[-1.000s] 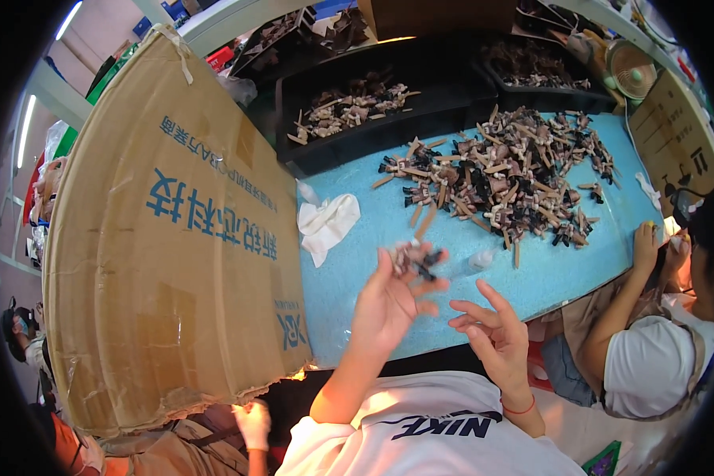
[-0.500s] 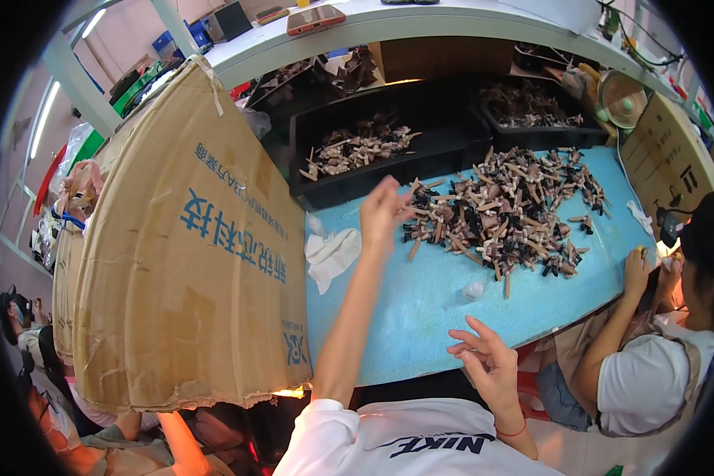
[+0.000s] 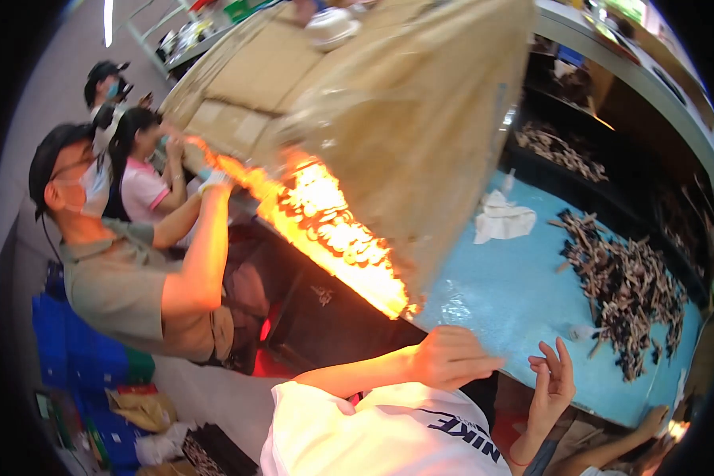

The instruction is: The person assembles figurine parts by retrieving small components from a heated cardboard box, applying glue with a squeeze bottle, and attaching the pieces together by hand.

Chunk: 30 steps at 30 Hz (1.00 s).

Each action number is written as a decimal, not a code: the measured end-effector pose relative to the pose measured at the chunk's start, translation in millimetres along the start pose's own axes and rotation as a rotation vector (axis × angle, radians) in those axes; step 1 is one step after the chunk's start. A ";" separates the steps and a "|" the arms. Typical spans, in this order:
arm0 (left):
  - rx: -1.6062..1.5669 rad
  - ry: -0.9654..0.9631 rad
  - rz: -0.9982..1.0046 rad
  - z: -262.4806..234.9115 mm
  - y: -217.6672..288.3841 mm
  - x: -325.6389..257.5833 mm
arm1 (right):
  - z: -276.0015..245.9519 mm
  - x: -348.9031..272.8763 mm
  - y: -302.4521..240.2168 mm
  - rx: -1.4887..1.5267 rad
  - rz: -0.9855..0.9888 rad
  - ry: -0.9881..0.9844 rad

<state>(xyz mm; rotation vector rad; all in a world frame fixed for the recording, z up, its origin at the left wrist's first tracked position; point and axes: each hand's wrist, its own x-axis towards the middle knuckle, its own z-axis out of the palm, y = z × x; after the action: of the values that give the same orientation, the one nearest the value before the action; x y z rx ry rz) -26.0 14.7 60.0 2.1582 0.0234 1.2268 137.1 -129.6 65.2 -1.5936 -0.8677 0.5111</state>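
My left hand (image 3: pixel 454 358) is in front of my shirt, close to the near edge of the blue table (image 3: pixel 468 293). Motion smears its fingers, and no object shows in it. Just right of it, my right hand (image 3: pixel 555 379) is raised at the table edge, fingers apart and holding nothing visible. Beyond both hands, a heap of small brown, black and pale parts (image 3: pixel 627 293) lies on the table. A small clear bottle-like item (image 3: pixel 581 332) rests at the heap's near side. Further back lies a crumpled white cloth (image 3: pixel 504 218), with a small pale bottle (image 3: pixel 508 181) behind it.
A tall cardboard panel (image 3: pixel 420 119) borders the table's left side. Beyond it, glowing orange light falls on a strip of parts (image 3: pixel 333 230), where a co-worker (image 3: pixel 127 262) reaches in. Black trays (image 3: pixel 603 190) line the table's back. Another person's hand (image 3: pixel 654 420) is at the lower right.
The view has swung left, bringing the co-worker and orange-lit strip into sight. My left hand has come back from the heap toward my body. My right hand stays raised with fingers apart.
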 end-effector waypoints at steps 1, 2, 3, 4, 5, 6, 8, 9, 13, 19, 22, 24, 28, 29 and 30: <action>0.035 0.051 0.125 -12.2 5.4 -7.1 | 3.4 -0.5 -1.5 -0.033 0.001 -0.003; 0.166 0.146 0.202 -25.2 9.8 -9.3 | 7.0 -1.3 -1.7 -0.040 0.001 -0.018; 0.176 0.165 0.196 -37.6 10.1 -15.5 | 11.5 -2.2 -2.8 -0.050 -0.006 -0.036; 0.174 0.218 0.147 -50.2 10.4 -23.9 | 16.2 -3.4 -3.5 -0.051 -0.009 -0.049; 0.161 0.269 0.101 -61.6 8.8 -31.3 | 20.0 -4.2 -4.8 -0.057 -0.008 -0.054; 0.178 0.347 0.021 -72.5 6.2 -39.8 | 23.8 -5.0 -5.5 -0.069 -0.014 -0.060; 0.199 0.489 -0.174 -91.8 0.7 -46.4 | 30.6 -7.8 -7.3 -0.070 -0.043 -0.128; 0.205 0.553 -0.291 -100.3 -4.3 -44.1 | 33.3 -7.9 -10.3 -0.082 -0.046 -0.122; 0.221 0.501 -0.793 -136.9 -58.5 -30.8 | 49.7 -7.7 -23.1 -0.211 -0.136 -0.143; 0.772 0.087 -0.645 -128.5 -93.1 -31.0 | 54.8 -11.3 -23.8 -0.313 -0.198 -0.126; 0.694 0.116 -0.537 -129.4 -108.4 -29.1 | 55.0 -13.3 -27.9 -0.354 -0.199 -0.142; 0.825 0.199 -0.409 -127.5 -124.3 -34.5 | 53.6 -15.7 -29.9 -0.380 -0.210 -0.141; 0.827 0.236 -0.363 -132.4 -143.5 -20.1 | 54.5 -13.0 -27.7 -0.436 -0.235 -0.118; 0.823 0.235 -0.359 -133.9 -148.1 -20.5 | 55.7 -12.2 -27.5 -0.449 -0.250 -0.118; 0.859 0.142 -0.475 -135.8 -151.6 -20.9 | 57.2 -11.1 -27.1 -0.451 -0.248 -0.113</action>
<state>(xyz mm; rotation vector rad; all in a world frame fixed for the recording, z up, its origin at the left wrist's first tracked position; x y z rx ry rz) -99.4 199.1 10.1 2.5036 1.2475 1.1866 81.1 -100.6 77.7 -1.8373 -1.3151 0.2379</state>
